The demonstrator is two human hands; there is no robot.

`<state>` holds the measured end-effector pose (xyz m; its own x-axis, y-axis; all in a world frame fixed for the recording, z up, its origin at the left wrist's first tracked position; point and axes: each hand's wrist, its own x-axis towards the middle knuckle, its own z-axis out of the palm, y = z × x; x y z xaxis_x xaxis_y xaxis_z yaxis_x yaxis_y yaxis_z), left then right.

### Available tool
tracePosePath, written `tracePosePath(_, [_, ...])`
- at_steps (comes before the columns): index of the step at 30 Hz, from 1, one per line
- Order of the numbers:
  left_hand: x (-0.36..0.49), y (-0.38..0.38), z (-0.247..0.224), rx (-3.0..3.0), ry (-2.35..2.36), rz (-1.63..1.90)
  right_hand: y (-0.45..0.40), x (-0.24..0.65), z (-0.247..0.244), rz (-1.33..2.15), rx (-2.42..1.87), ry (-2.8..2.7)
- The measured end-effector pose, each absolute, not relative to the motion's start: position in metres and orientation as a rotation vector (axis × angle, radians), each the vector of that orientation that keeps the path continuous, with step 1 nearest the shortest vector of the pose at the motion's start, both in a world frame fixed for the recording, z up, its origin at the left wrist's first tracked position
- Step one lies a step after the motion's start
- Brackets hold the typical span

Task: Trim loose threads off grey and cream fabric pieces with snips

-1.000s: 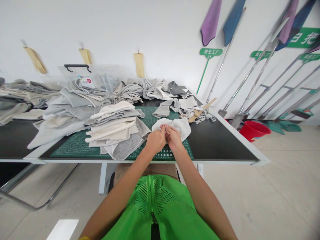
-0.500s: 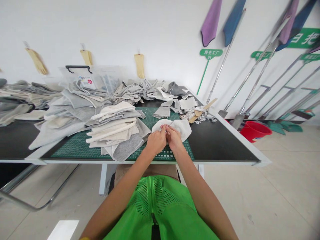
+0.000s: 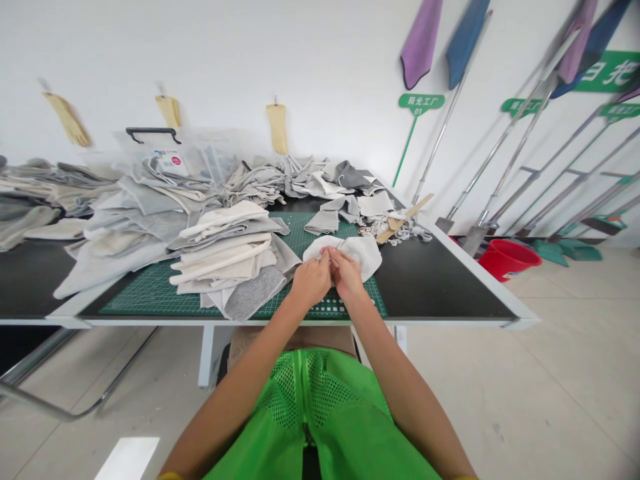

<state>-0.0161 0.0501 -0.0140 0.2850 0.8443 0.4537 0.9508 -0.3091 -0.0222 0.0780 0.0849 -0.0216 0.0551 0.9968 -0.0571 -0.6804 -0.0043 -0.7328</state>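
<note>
White fabric piece (image 3: 357, 255) sits pinched between the close-set fingertips of the left hand (image 3: 313, 282) and right hand (image 3: 347, 275), over a green cutting mat (image 3: 165, 300). A folded cream-and-grey fabric stack (image 3: 225, 257) lies just left, and the mat rests on a black table (image 3: 440, 287).

**View tips up a touch**

Since the earlier pictures, the whole scene has ridden slightly higher in the frame and drifted a little left. The yellow glove (image 3: 277, 128) on the wall, the green sign (image 3: 421, 101) and the red bucket (image 3: 510, 261) have all shifted this way. The left grip (image 3: 313, 281), the right grip (image 3: 347, 277) and the white cloth (image 3: 361, 255) between them have risen with the view.
</note>
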Motion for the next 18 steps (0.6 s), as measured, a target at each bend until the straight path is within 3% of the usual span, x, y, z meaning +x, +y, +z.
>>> tracePosePath(18, [-0.0162,0.0507,-0.0149,-2.260,-1.636,-0.508,0.0823,0.0782,-0.0175,1.482,-0.664,-0.554])
